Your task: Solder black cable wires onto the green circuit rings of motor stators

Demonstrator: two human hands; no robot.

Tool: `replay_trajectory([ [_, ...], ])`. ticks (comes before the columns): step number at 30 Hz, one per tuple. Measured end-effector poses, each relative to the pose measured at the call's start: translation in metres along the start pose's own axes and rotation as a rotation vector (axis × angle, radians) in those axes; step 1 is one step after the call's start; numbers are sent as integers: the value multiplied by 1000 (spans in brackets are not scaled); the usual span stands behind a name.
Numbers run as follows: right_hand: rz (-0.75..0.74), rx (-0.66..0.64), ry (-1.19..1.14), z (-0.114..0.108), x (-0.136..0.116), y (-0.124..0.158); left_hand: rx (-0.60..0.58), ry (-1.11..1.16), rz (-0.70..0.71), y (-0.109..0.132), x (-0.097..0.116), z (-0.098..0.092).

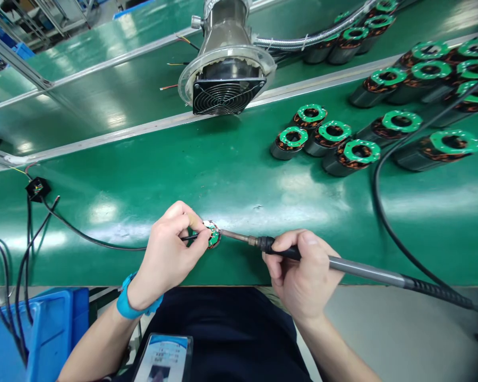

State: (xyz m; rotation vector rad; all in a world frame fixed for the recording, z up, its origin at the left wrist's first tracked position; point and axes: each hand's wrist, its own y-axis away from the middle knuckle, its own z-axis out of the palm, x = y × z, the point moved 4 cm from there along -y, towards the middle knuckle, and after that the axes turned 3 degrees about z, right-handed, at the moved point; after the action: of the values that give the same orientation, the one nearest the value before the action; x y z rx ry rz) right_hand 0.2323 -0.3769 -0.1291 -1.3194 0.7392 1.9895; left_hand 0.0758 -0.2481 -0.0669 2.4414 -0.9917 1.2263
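Note:
My left hand (177, 239) is closed in a pinch on the end of a black cable (103, 245), close against a small motor stator with a green circuit board (214, 237). The fingers cover part of the board. My right hand (305, 268) grips a soldering iron (362, 269) by its dark handle. The iron's metal tip points left and meets the board's right edge, near the left fingertips. From the iron's back end a cord runs off to the right.
Several stators with green boards (360, 152) stand at the right. A fume hood with a black fan grille (229, 96) hangs over the back. A black connector box (37, 188) with cables lies at left. Blue bins (50, 329) stand below the bench's front edge.

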Motion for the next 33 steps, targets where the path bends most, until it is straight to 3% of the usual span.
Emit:
replay_trajectory([
  [10, -8, -30, 22, 4, -3, 2, 85, 100, -96, -2, -2, 3],
  [20, -35, -96, 38, 5, -3, 2, 166, 116, -101, 0, -3, 7],
  [27, -139, -116, 122, 3, -4, 7, 177, 98, -114, 2, -3, 8],
  [33, -318, -155, 249, 1, -5, 12, 223, 105, -98, 5, -2, 10],
])
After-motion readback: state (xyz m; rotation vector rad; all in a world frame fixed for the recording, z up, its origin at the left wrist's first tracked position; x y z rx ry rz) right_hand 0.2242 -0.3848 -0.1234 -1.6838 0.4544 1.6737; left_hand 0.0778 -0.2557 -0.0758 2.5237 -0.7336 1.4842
